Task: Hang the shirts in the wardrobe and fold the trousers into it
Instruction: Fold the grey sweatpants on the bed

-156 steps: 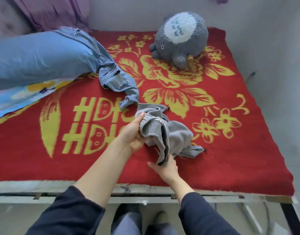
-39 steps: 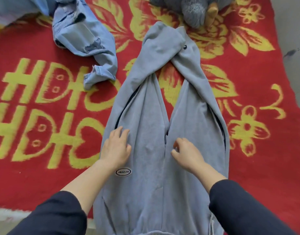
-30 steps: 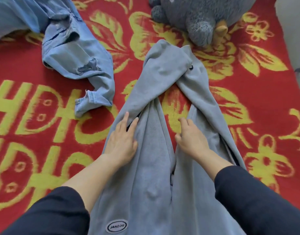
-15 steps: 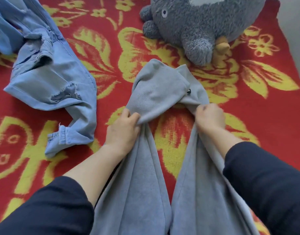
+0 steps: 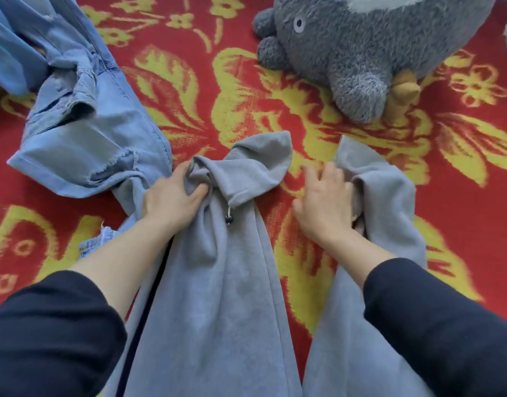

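On the red-and-yellow blanket, the grey trousers lie lengthwise, legs pointing away from the person and parted in a narrow V. The left hand grips a bunched twist of cloth near the end of the leg on its side, fingers curled into the folds. The cuff flops beyond the hand toward the middle, and a drawstring toggle hangs just below it. The right hand lies against the inner edge of the other leg. Its fingers are blurred, so whether they pinch the cloth or merely press on it cannot be told.

Judged step: straightening both legs before folding. To do it well, each cuff wants untwisting and drawing flat. The two legs should then be brought together, edge to edge, with the wrinkles smoothed outward from the middle. The drawstring is best tucked inside, so that it does not lump the fold.

Blue jeans lie crumpled just beside the left hand, and their hem runs under or against the grey leg; they are best kept out of the fold. A grey plush toy sits beyond the cuffs, apart from them. No wardrobe is in view.
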### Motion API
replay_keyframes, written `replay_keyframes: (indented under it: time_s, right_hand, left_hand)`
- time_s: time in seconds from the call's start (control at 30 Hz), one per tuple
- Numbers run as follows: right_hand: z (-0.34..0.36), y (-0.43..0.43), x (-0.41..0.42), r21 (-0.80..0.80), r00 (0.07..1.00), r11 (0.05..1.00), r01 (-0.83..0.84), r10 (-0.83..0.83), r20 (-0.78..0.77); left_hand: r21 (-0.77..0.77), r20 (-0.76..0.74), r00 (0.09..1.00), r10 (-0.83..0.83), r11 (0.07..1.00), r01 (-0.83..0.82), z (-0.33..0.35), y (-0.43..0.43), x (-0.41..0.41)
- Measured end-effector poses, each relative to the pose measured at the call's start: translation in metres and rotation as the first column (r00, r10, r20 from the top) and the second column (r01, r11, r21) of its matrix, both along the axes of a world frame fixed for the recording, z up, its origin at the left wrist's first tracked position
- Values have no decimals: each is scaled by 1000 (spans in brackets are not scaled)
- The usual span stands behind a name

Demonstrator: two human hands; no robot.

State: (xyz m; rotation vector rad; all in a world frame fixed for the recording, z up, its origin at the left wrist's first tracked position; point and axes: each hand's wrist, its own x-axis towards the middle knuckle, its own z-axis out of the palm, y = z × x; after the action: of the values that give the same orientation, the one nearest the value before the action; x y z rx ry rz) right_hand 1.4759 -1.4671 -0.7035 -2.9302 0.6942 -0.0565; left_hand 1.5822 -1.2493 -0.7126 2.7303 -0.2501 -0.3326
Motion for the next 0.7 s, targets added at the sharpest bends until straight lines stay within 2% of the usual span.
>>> replay_keyframes:
  time_s: [0.07, 0.17, 0.23, 0.27, 0.3, 0.37, 0.4, 0.43, 0.5, 0.57, 0.6, 0.67, 0.7]
  right_hand:
    - [-3, 13, 18, 207, 999, 977, -53, 52, 15]
    - [-7, 15, 54, 454, 998, 891, -6, 31, -47]
    - [0, 9, 81, 624, 998, 781, 35, -62, 21]
    - [12, 9, 93, 684, 985, 727, 57, -151, 78]
    - [27, 11, 107, 700, 962, 711, 63, -229, 146]
    - [59, 16, 133, 604, 909, 795, 57, -291, 298]
    - [72, 18, 145, 559, 890, 828, 49, -290, 352]
    - [82, 22, 157, 551, 878, 834, 29, -285, 385]
    - [90, 28, 175, 624, 891, 777, -81, -224, 395]
    - [73, 35, 176, 709, 969, 693, -126, -67, 237]
    - [56, 37, 173, 704, 993, 701, -110, 53, 102]
    - [12, 35, 158, 573, 941, 811, -119, 277, -196]
    - [-9, 34, 149, 502, 899, 851, -157, 333, -284]
  left_hand:
    - [37, -18, 1000, -10, 999, 11, -4, 2, 6]
    - [36, -27, 1000, 10, 999, -9, -17, 7, 18]
    - [-61, 3, 1000, 26, 998, -25, -20, 12, 21]
    - [-172, 13, 998, 53, 984, -50, -19, 15, 21]
    - [-305, 12, 994, 105, 947, -96, -15, 18, 21]
    - [-518, -10, 976, 218, 833, -192, -6, 21, 25]
    - [-574, -19, 964, 267, 787, -229, -4, 19, 31]
    - [-591, -33, 952, 303, 763, -263, -4, 16, 37]
    - [-543, -90, 930, 357, 765, -346, -8, 10, 49]
    - [-458, -125, 917, 379, 798, -392, -18, 8, 57]
    - [-434, -132, 917, 377, 810, -395, -22, 10, 60]
    - [-423, -156, 923, 351, 821, -384, -32, 15, 65]
    - [-438, -175, 927, 332, 817, -376, -35, 18, 68]
